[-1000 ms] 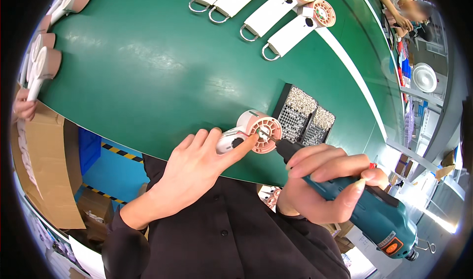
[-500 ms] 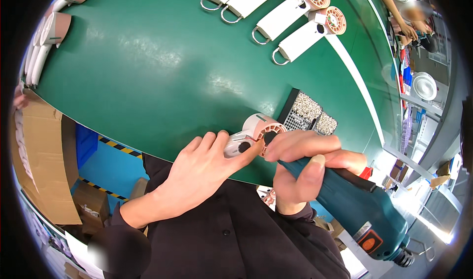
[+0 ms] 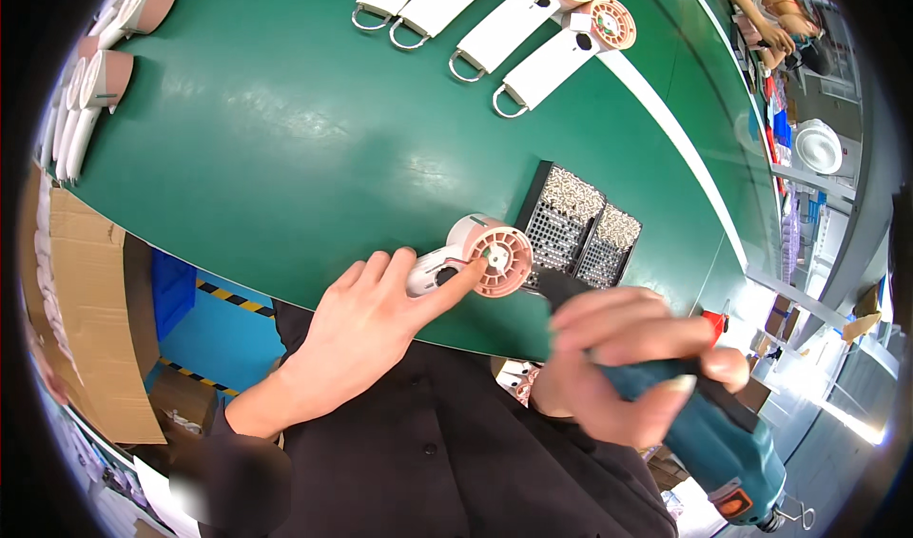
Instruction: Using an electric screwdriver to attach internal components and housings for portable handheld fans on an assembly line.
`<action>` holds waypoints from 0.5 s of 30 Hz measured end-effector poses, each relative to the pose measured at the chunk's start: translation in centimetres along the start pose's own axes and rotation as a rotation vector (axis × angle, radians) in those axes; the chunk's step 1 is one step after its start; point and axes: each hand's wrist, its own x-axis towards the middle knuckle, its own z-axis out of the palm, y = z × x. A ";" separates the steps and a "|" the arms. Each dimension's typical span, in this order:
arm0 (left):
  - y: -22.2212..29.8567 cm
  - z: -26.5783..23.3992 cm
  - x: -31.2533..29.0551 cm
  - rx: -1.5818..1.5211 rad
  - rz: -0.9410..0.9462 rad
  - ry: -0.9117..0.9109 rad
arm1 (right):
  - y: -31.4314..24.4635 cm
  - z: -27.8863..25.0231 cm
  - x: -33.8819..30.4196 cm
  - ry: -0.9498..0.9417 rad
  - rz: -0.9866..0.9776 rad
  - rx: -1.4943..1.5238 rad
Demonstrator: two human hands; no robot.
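Observation:
My left hand (image 3: 357, 324) is closed around the white handle of a handheld fan (image 3: 480, 222), pressing it to the green table near the front edge. The fan's round pink head faces up, showing a slotted ring with a white hub and a thin wire; my thumb lies by its rim. In my right hand (image 3: 632, 362), blurred by motion, is a teal electric screwdriver (image 3: 728, 443). Its dark nose points at the table, right of the fan head and apart from it. Just beyond the fan sits a black screw tray (image 3: 534, 191) in two sections, full of small screws.
Several similar white fans (image 3: 542, 70) with metal loops lie in a row at the far side of the green table (image 3: 314, 186). More white-and-pink fans (image 3: 106, 82) are stacked at the left edge. A cardboard box (image 3: 90, 319) stands lower left. Another person (image 3: 761, 15) works far right.
My right hand has pulled the screwdriver off the fan head, down and to the right, baring the ring. The left hand and fan have shifted slightly left in view.

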 end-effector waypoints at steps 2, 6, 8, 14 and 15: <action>0.0 -0.2 0.3 0.001 -0.005 -0.006 | -0.4 -2.2 1.1 0.048 -0.034 -0.134; 0.4 -0.1 0.4 0.029 -0.037 -0.015 | 0.7 -6.0 0.4 0.435 0.023 -0.291; 0.5 0.0 0.6 0.024 -0.041 -0.013 | 0.6 -6.7 0.0 0.492 0.040 -0.389; 0.7 -0.2 1.1 0.017 -0.059 -0.048 | 0.6 -8.0 -1.5 0.529 0.084 -0.432; 0.8 -0.2 1.2 0.018 -0.052 -0.054 | 0.6 -8.1 -1.6 0.517 0.096 -0.410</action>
